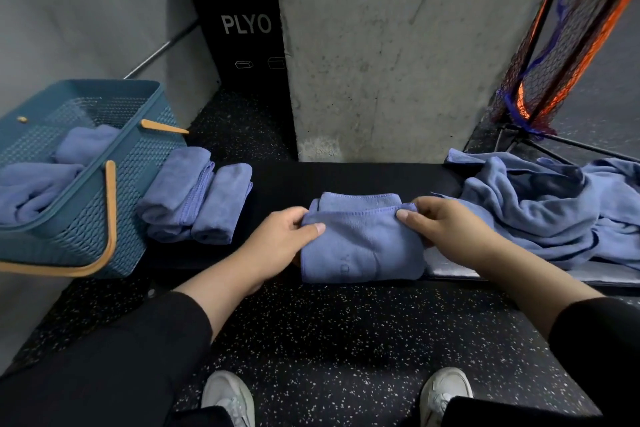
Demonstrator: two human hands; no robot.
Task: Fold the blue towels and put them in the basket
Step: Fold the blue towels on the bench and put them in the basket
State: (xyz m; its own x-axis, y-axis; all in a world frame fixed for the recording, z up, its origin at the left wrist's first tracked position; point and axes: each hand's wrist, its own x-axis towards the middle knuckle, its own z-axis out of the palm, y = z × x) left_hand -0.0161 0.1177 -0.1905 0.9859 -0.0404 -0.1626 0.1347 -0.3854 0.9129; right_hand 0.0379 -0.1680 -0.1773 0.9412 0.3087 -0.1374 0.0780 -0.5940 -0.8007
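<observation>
The left hand (pixel 281 242) and the right hand (pixel 446 226) each pinch a far top corner of the folded blue towel (pixel 360 246), thumb on top and fingers curled under the fold. The towel lies between the two hands on the black bench (pixel 346 177), its near edge overhanging the bench's front edge. A lower layer of the same towel shows just beyond the pinched fold.

Beyond the hands, a bare strip of bench runs up to the concrete pillar (pixel 398 45). Left of the left hand, two folded towels (pixel 201 196) lie side by side, touching each other, with a bare gap between them and the hand. Further left stands the teal basket (pixel 86 211), with more blue towels (pixel 52 177) inside; its tan handle (pixel 104 229) hangs over its near corner. Right of the right hand, the heap of unfolded towels (pixel 547 204) begins just beside the knuckles and spreads to the frame edge.

The held towel is a periwinkle blue, stitched along its hem, folded to a compact rectangle, with faint embossed lettering on the near face, too faint to read.
</observation>
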